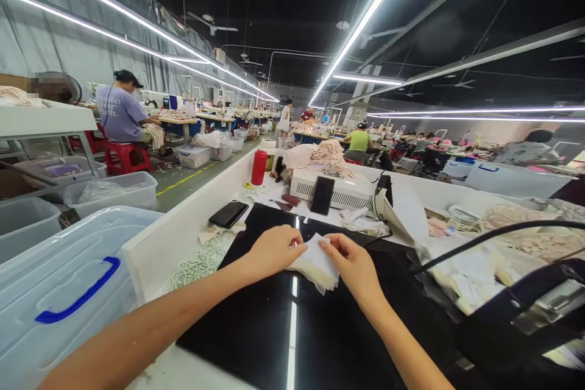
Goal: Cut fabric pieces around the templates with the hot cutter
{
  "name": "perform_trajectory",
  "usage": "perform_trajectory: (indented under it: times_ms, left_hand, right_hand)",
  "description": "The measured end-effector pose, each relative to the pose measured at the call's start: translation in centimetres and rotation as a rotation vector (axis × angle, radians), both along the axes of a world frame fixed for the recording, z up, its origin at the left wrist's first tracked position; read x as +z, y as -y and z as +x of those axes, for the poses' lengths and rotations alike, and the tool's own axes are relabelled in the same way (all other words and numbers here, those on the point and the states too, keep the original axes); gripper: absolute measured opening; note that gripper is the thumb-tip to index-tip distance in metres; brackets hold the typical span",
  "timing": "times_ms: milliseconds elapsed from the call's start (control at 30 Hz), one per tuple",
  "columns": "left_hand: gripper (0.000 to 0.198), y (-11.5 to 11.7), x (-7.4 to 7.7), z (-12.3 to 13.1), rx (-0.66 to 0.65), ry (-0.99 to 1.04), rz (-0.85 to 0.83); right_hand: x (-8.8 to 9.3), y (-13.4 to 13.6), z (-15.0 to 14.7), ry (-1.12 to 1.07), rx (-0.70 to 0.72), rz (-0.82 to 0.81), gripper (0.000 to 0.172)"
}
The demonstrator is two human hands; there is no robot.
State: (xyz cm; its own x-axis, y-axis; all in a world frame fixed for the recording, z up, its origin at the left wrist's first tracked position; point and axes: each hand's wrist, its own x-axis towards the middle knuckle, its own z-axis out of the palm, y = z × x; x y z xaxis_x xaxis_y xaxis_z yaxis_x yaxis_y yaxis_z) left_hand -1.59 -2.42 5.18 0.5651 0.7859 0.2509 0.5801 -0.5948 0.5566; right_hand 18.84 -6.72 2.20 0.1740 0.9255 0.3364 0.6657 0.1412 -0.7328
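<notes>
A small stack of thin white and cream pieces (315,263), fabric or paper, is held between my two hands over the glossy black board (256,323). My left hand (277,248) pinches its upper left edge with thumb and fingers. On the upper right side, my right hand (351,263) grips a white sheet of the stack between thumb and forefinger. The lower edge of the pieces hangs loose and looks layered. Just beyond the hands, a dark phone (322,195) leans upright against a white vented machine (351,192).
A second phone (228,214) and pale green cord (201,262) lie at left, near a red cylinder (259,167). At right are a black machine (525,311), its cable and bags of cream fabric (475,268). A lidded bin (82,280) stands outside the left wall. Co-workers sit farther off.
</notes>
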Motion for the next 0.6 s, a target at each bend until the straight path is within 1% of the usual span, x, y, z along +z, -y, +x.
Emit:
perform_trajectory:
  times_ms: [67, 167, 300, 433, 500, 600]
  left_hand:
    - [0.019, -1.0, -0.2, 0.6, 0.029, -0.054, 0.037]
    - [0.018, -1.8, -1.3, 1.4, 0.056, -0.135, 0.086]
    - [0.017, -2.2, -3.0, 1.9, 0.074, -0.228, 0.132]
    - [0.014, -2.2, -4.5, 1.9, 0.085, -0.302, 0.136]
    - [0.018, -2.0, -5.0, 1.7, 0.106, -0.319, 0.127]
    - [0.032, -1.7, -5.5, 1.5, 0.131, -0.335, 0.114]
  right_hand:
    - [-0.7, -1.4, 0.2, 0.041, -0.012, -0.018, 0.028]
    - [-1.9, -2.4, 0.5, 0.11, -0.026, -0.064, 0.025]
    - [-3.4, -2.8, 0.2, 0.194, -0.028, -0.138, 0.022]
    - [-4.2, -2.9, -0.1, 0.281, -0.007, -0.184, 0.023]
    - [-4.4, -3.0, 0.0, 0.322, -0.018, -0.195, 0.028]
    - [-4.6, -3.2, 0.3, 0.376, -0.039, -0.232, 0.034]
